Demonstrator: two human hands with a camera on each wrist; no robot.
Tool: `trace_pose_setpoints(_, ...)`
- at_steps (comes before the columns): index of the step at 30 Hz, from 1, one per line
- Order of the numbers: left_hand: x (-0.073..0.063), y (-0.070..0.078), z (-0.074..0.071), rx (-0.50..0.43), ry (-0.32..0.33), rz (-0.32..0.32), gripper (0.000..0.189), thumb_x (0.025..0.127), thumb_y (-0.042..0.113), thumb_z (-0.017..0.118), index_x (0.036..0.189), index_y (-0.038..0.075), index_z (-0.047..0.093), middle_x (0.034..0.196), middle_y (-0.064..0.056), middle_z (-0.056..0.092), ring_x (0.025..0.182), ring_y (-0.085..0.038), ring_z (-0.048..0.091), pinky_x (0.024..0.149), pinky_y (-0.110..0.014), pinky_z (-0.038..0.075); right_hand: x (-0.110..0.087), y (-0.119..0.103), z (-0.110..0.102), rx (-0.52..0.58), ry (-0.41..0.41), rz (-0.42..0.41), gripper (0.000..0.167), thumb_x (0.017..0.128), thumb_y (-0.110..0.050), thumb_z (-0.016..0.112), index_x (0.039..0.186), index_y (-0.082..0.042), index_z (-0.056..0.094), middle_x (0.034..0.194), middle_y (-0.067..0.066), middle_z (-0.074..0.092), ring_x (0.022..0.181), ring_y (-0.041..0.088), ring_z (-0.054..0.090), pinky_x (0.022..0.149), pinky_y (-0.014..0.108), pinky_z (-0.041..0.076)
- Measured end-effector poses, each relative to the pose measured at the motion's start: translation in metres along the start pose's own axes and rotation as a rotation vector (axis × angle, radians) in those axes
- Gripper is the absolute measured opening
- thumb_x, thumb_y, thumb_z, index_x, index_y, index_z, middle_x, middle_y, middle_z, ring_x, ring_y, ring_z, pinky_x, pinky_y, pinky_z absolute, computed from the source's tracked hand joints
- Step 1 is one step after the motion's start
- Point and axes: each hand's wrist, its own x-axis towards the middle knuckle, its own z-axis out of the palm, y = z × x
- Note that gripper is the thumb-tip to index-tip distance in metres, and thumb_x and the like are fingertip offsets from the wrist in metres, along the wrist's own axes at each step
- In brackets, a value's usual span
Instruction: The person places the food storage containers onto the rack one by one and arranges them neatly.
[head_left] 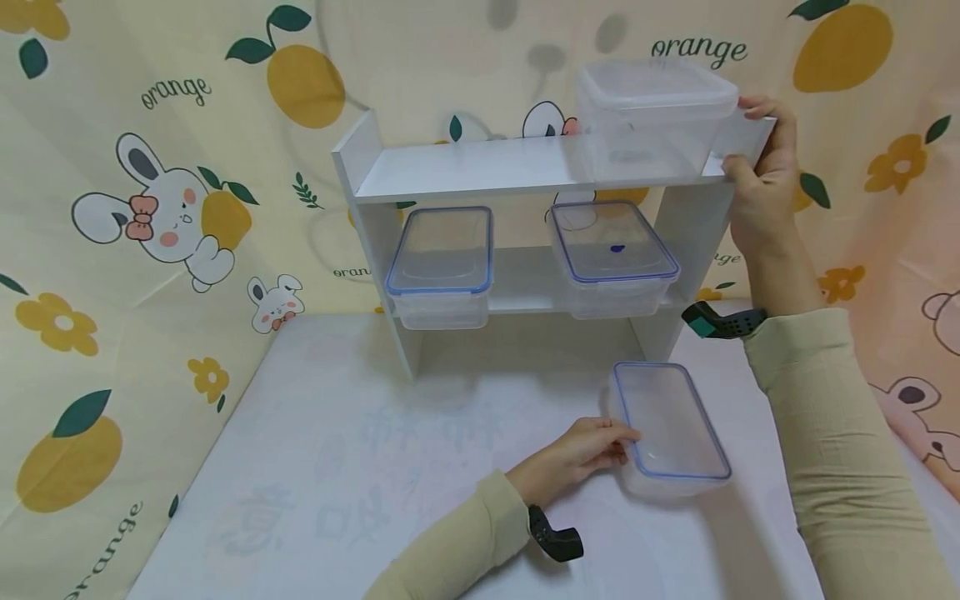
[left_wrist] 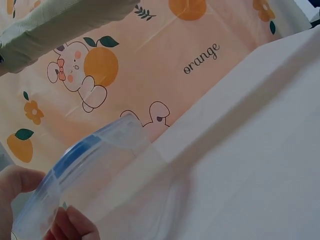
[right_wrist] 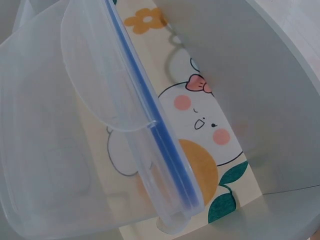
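Observation:
On the table, a clear lidded food container (head_left: 675,425) with a blue seal stands in front of the shelf's right end. My left hand (head_left: 581,450) pinches its left rim, thumb on the lid's edge and fingers curled against the side. The left wrist view shows the same container (left_wrist: 120,175) tilted across the picture beside the fingers. At the top right of the white two-tier shelf (head_left: 465,171), my right hand (head_left: 768,179) grips the side panel, close beside a larger clear container (head_left: 652,125) on the top board. The right hand is outside its own wrist view.
Two blue-sealed containers, one at left (head_left: 442,267) and one at right (head_left: 615,258), sit on the middle board, their fronts jutting over its edge. The right wrist view shows a container (right_wrist: 45,135) near the grey-looking side panel (right_wrist: 240,75). A patterned cloth (head_left: 172,350) hangs behind the white table (head_left: 337,500).

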Motion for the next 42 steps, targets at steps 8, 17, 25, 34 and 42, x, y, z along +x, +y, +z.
trace_pose_setpoints(8,-0.009,0.001,-0.007,0.017,-0.016,0.008,0.022,0.087,0.005,0.063,0.068,0.013,0.055,0.063,0.004,0.052,0.06,-0.008,0.05,0.06,-0.016,0.046,0.0,0.0,0.0,-0.01,0.001,-0.001,0.046,0.087,0.025,0.032,0.113,-0.009,0.047,0.136,0.005,0.046,0.131,0.025,0.039,0.117,0.039,0.037)
trace_pose_setpoints(17,-0.027,0.007,-0.018,0.062,-0.019,0.0,0.016,0.088,0.007,0.064,0.074,0.011,0.057,0.068,0.004,0.053,0.064,-0.008,0.051,0.062,-0.016,0.046,0.0,0.001,0.0,-0.021,-0.006,-0.012,0.047,0.086,0.025,0.032,0.113,-0.01,0.047,0.134,0.004,0.047,0.13,0.025,0.04,0.117,0.039,0.037)
trace_pose_setpoints(25,-0.042,0.01,-0.03,0.062,-0.049,0.004,0.022,0.088,0.005,0.062,0.068,0.013,0.055,0.069,0.005,0.053,0.066,-0.008,0.051,0.063,-0.017,0.045,0.0,0.0,0.001,-0.023,0.017,0.003,0.046,0.086,0.025,0.032,0.113,-0.01,0.048,0.134,0.004,0.048,0.13,0.024,0.04,0.117,0.039,0.037)
trace_pose_setpoints(34,-0.059,0.01,-0.039,0.087,-0.095,-0.007,0.021,0.089,0.006,0.06,0.07,0.014,0.055,0.071,0.005,0.056,0.067,-0.008,0.052,0.064,-0.017,0.046,0.0,0.0,0.001,-0.036,0.016,0.007,0.047,0.087,0.024,0.034,0.115,-0.01,0.048,0.136,0.004,0.047,0.131,0.024,0.04,0.118,0.039,0.036)
trace_pose_setpoints(42,-0.072,0.014,-0.044,0.07,-0.102,0.011,0.018,0.09,0.004,0.058,0.074,0.013,0.055,0.077,0.003,0.059,0.07,-0.009,0.053,0.068,-0.018,0.047,0.0,0.0,0.001,-0.035,0.01,-0.001,0.046,0.087,0.025,0.034,0.114,-0.01,0.047,0.135,0.004,0.047,0.13,0.024,0.039,0.117,0.039,0.036)
